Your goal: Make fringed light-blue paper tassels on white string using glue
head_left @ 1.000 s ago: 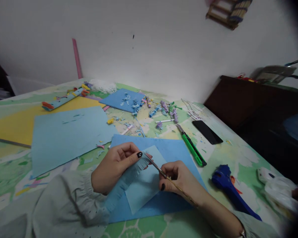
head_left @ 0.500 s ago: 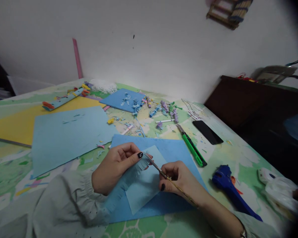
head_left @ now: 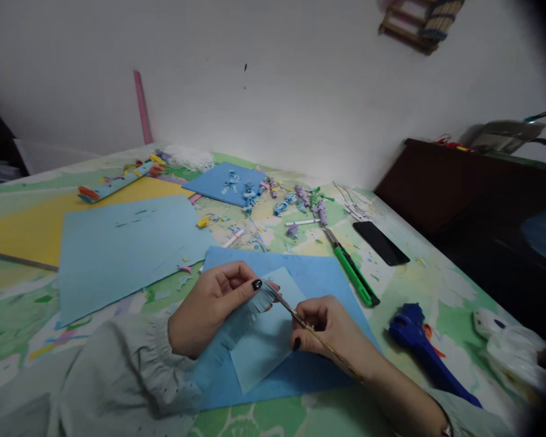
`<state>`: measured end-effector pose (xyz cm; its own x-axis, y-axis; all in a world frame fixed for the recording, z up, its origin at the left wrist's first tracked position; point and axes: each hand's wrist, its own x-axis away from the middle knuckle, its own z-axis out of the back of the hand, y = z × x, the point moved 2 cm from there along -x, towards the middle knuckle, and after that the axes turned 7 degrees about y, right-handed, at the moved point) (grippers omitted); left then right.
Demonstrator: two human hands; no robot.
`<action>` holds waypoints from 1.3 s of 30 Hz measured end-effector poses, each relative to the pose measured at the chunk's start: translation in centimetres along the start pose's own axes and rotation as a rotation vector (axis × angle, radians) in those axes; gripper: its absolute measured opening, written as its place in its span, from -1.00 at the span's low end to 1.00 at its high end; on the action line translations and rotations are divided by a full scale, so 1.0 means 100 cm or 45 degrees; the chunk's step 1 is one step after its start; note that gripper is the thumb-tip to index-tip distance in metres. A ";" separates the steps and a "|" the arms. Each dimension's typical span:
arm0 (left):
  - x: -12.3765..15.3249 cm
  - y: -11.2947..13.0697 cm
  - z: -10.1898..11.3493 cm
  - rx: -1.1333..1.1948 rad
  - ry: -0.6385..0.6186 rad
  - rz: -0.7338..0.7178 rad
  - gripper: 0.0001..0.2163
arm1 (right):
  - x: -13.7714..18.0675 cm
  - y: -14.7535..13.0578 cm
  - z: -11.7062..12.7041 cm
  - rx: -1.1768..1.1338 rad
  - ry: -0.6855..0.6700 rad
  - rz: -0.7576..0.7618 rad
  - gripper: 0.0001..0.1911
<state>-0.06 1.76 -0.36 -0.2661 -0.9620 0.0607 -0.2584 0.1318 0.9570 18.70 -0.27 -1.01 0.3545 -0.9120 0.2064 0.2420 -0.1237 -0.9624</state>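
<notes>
My left hand [head_left: 213,306] is closed, pinching the end of a light blue fringed strip [head_left: 225,341] between thumb and fingers. The strip is cut into narrow fringes along one edge and trails down past my sleeve. My right hand [head_left: 327,328] is closed on slim gold-handled scissors [head_left: 316,335], seen nearly edge-on. Their dark blades meet the fringed edge beside my left fingertips; how far apart the blades are cannot be seen. Below both hands, a light blue sheet [head_left: 259,364] lies at an angle on a larger, deeper blue sheet [head_left: 332,376].
Right of the blue sheet lie a green box cutter [head_left: 357,278] with its blade out, a black phone [head_left: 381,243] and a blue tool [head_left: 425,355]. Leftward are a large light blue sheet [head_left: 127,255] and a yellow board [head_left: 22,227]. Rolled fringed pieces [head_left: 303,197] and scraps lie farther back.
</notes>
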 end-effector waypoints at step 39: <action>-0.002 -0.003 0.002 0.021 -0.037 -0.036 -0.86 | -0.002 0.003 0.002 0.050 0.054 -0.042 -0.54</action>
<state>-0.11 1.92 -0.72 -0.2855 -0.9581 0.0247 -0.2817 0.1086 0.9533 18.88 0.00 -1.30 0.3076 -0.9235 0.2293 0.2885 -0.1391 -0.9473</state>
